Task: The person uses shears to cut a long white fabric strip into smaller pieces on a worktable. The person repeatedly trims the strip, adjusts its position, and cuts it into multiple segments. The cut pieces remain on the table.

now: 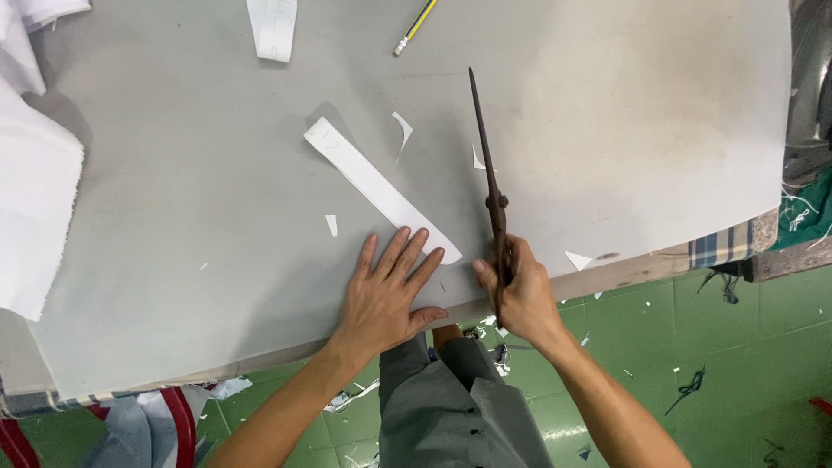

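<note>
Two bare hands work at the near edge of a grey table (217, 286). The left hand (387, 290) lies flat and open, fingers spread, pressing on the tabletop, with its fingertips touching the near end of a long white strip (377, 186) that runs diagonally away toward the upper left. The right hand (518, 290) is closed around the handles of a pair of large dark scissors (490, 178); the blades are shut together into one narrow point, aimed away from the person, and they stand just to the right of the white strip, apart from it. Small white offcuts (401, 130) lie scattered about the strip and the blades, one of them a curled sliver. At the far edge a second white strip (273, 26) with faint pencil marks lies partly out of view, and a yellow-and-black pencil (416, 24) rests near it. White cloth (30, 199) hangs over the table's left side. Below the table edge the green tiled floor (745, 347) carries more white scraps and dark thread ends, and a piece of blue checked fabric (719, 245) shows at the table's right corner.
</note>
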